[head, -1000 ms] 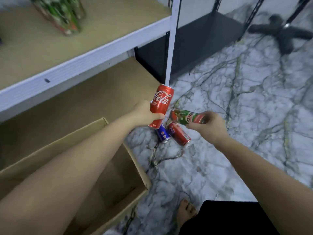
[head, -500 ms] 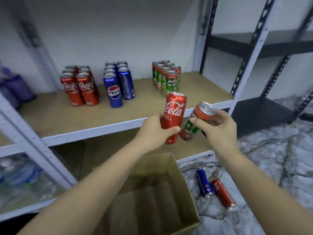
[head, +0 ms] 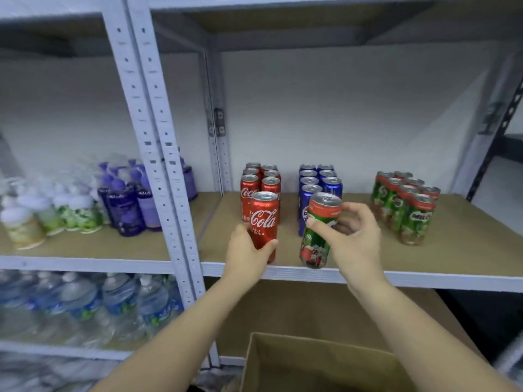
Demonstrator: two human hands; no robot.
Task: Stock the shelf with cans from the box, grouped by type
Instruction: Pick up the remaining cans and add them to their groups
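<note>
Both bare forearms rise from the bottom of the frame and reach up toward the middle shelf (head: pixel 368 277) at centre.

The left hand (head: pixel 249 257), just left of centre, has its wrist straight and its palm turned right. Its fingers and thumb wrap the lower half of a red Coca-Cola can (head: pixel 264 226), gripping it firmly. The can stands upright, with its base at the shelf's front edge; whether it touches the board cannot be told. It sits directly in front of the red can group (head: pixel 260 181).

The right hand (head: pixel 353 239), just right of centre, is bent at the wrist with the back of the hand toward the camera. Its thumb presses the front of a green Milo can (head: pixel 318 233) and the curled fingers close behind it near the top. This can tilts with its top to the right and its bottom hangs over the shelf's front edge, in front of the blue can group (head: pixel 319 179).

The Milo can group (head: pixel 407 202) stands well to the right on the same shelf. The open cardboard box (head: pixel 319 363) sits at the bottom centre. Purple bottles (head: pixel 133 205) fill the shelf at left, with water bottles (head: pixel 113 301) below them.
</note>
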